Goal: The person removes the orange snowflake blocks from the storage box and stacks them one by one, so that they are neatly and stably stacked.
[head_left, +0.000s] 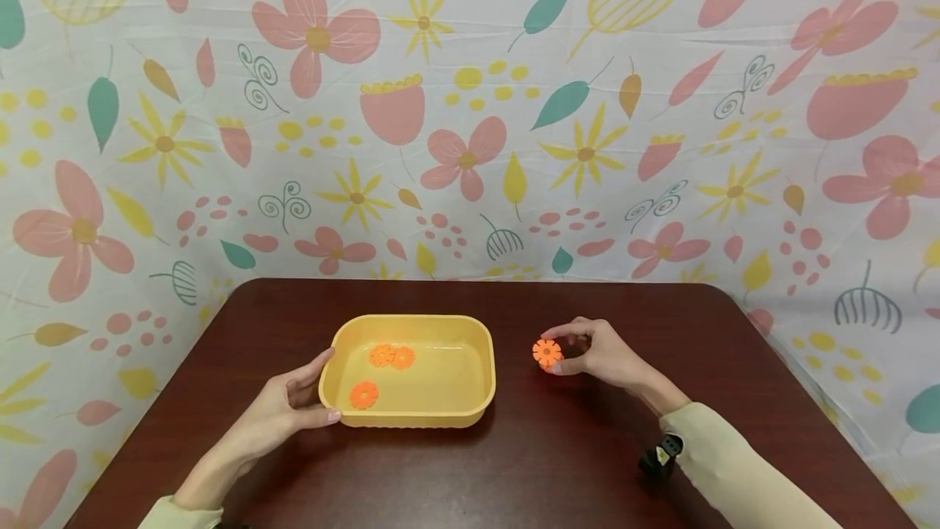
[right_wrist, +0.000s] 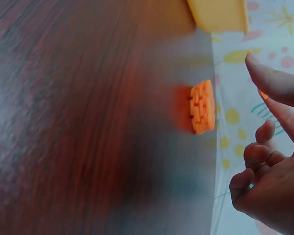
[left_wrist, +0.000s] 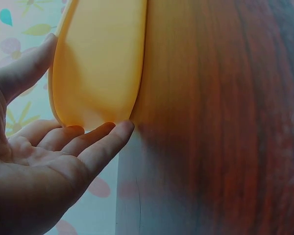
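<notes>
A yellow plastic basin (head_left: 451,413) stands on the table, with three orange flower-shaped discs (head_left: 364,395) in its left part, two side by side and one nearer the front. My left hand (head_left: 275,415) holds the basin's left end, thumb at the near corner and fingers along the side. To the right of the basin, my right hand (head_left: 598,353) pinches an orange flower-shaped disc (head_left: 547,351) between thumb and index finger. Just below it is a short stack of the same discs (right_wrist: 202,107) on the table. In the right wrist view the thumb mostly hides the pinched disc.
The dark reddish-brown table (head_left: 411,480) has rounded far corners. A white cloth (head_left: 470,211) printed with flowers and leaves hangs behind it and along the sides. A black strap device (head_left: 661,457) sits at the right sleeve.
</notes>
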The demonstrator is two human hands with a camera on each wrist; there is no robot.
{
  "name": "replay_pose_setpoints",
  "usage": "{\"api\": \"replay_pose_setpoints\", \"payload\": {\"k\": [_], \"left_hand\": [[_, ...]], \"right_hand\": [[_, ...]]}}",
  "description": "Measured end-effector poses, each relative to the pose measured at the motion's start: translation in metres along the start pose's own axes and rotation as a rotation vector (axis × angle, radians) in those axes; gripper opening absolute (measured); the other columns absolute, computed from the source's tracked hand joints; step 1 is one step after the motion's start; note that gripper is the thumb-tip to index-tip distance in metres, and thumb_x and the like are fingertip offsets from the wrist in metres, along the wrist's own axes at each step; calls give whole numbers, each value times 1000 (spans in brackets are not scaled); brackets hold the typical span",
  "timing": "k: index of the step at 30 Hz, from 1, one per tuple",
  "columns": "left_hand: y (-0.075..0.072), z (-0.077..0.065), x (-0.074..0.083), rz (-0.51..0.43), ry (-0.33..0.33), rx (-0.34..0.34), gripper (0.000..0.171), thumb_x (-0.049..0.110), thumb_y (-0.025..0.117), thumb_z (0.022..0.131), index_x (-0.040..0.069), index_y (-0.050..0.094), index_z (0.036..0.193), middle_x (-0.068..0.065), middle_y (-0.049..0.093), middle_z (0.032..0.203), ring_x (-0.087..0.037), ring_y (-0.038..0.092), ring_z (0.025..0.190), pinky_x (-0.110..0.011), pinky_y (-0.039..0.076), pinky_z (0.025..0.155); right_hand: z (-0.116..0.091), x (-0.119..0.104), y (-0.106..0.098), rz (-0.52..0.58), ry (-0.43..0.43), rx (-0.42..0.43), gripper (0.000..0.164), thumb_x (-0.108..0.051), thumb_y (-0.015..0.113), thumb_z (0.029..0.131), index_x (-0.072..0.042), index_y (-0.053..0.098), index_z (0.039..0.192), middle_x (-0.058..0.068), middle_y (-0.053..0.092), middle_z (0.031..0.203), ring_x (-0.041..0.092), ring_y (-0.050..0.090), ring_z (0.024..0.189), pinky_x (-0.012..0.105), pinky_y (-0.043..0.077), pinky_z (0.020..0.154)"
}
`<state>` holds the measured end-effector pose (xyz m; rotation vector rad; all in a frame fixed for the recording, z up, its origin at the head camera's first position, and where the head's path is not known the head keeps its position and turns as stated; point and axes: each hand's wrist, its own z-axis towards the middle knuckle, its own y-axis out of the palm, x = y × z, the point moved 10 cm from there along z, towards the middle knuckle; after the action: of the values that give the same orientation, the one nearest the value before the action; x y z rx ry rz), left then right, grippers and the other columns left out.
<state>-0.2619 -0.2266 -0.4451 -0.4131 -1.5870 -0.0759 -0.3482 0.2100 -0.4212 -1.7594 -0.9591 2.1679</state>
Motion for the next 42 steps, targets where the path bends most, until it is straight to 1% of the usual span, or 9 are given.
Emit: {"api": "replay_pose_setpoints", "payload": {"k": [3, 7, 13, 16, 23, 30, 35, 42], "left_hand": [[1, 0, -1, -7, -5, -1, 100, 9, 86, 89, 4, 24, 167, -23, 30, 167, -46, 42, 145, -28, 54, 94], [1, 1, 1, -16, 1, -5, 100, 8, 85, 89, 4, 24, 167, -22, 30, 167, -45, 41, 146, -28, 54, 95], [1, 1, 5, -39, 27, -23, 98, 6, 84, 90, 1, 23, 167, -27, 29, 166, -47, 40, 145, -30, 55, 94], [2, 1, 5, -44, 23, -23, 98, 6, 84, 90, 1, 23, 167, -26, 29, 166, -46, 41, 145, -30, 55, 94], [1, 0, 3, -17, 14, -16, 99, 8, 84, 90, 2, 23, 167, -25, 30, 166, -46, 41, 145, -28, 55, 94], [1, 1, -2, -14, 1, -9, 100, 9, 86, 89, 3, 24, 167, -23, 30, 167, -45, 40, 146, -28, 54, 95], [1, 1, -2, -11, 9, -9, 99, 9, 85, 89, 2, 24, 167, -24, 30, 166, -47, 40, 146, -28, 54, 95], [1, 1, -1, -12, 2, -2, 100, 8, 86, 88, 2, 24, 167, -24, 30, 166, -46, 41, 145, -28, 54, 95]], "right_hand": [[-1, 4, -1, 2, 4, -10, 44, -13, 93, 81, -9, 80, 122, 16, 58, 97, 32, 47, 95, 37, 41, 73], [-3, 10, -4, -11, 6, -19, 44, -12, 92, 81, -7, 79, 123, 15, 58, 96, 31, 46, 93, 37, 39, 73], [-4, 18, -4, -20, 5, -34, 46, -10, 93, 80, -4, 78, 124, 13, 55, 91, 30, 45, 87, 34, 37, 69], [-3, 21, -3, -15, 2, -37, 45, -9, 93, 79, -4, 79, 122, 12, 55, 90, 29, 45, 86, 33, 37, 68], [-2, 25, 0, -14, 3, -34, 46, -9, 93, 79, -3, 79, 122, 13, 58, 90, 29, 44, 85, 32, 36, 68], [-1, 25, 2, -14, -9, -32, 46, -7, 93, 80, -1, 78, 123, 12, 57, 89, 29, 44, 84, 32, 36, 67], [0, 26, 2, -34, -14, -35, 47, -7, 93, 79, -1, 78, 123, 11, 58, 88, 28, 44, 83, 31, 35, 66], [1, 26, 2, -64, -22, -34, 47, -8, 94, 79, -1, 78, 122, 12, 57, 87, 29, 44, 82, 31, 35, 67]]}}
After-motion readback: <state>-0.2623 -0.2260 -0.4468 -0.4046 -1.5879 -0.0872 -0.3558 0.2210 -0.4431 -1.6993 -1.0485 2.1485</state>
